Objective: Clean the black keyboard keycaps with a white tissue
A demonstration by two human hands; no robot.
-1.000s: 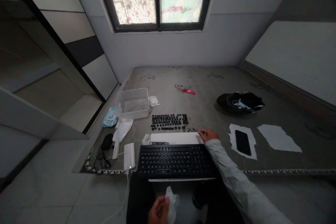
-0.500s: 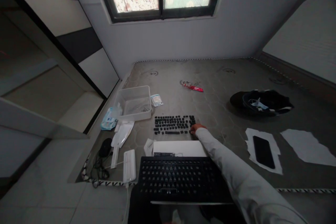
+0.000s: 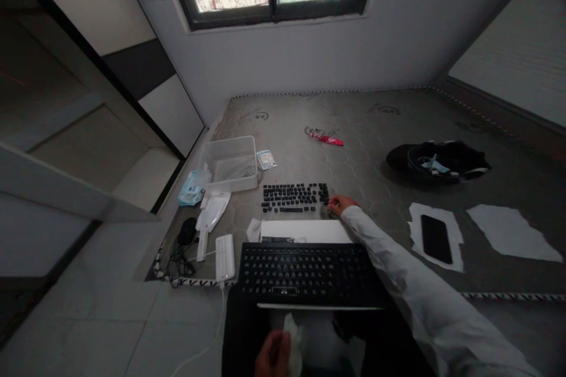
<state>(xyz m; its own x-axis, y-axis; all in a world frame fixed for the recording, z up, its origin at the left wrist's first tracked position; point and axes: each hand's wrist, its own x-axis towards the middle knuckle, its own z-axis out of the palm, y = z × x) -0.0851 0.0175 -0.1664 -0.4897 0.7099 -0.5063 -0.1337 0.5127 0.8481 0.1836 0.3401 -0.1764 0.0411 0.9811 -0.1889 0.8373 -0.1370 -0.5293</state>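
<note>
Our right hand [image 3: 340, 205] pinches at the keycaps [image 3: 293, 197] laid out on the mattress [image 3: 375, 129] behind the keyboard [image 3: 305, 274]; we should lift one cleanly. Left hand [image 3: 272, 356] clutches a wipe [image 3: 292, 344].

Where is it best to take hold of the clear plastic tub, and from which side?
Probably by the rim of the tub, coming from above. It stands upright and open on the mattress, its walls look thin, and fingers can hook over the edge. The near long side seems freest; a blue packet lies against its left corner.
</note>
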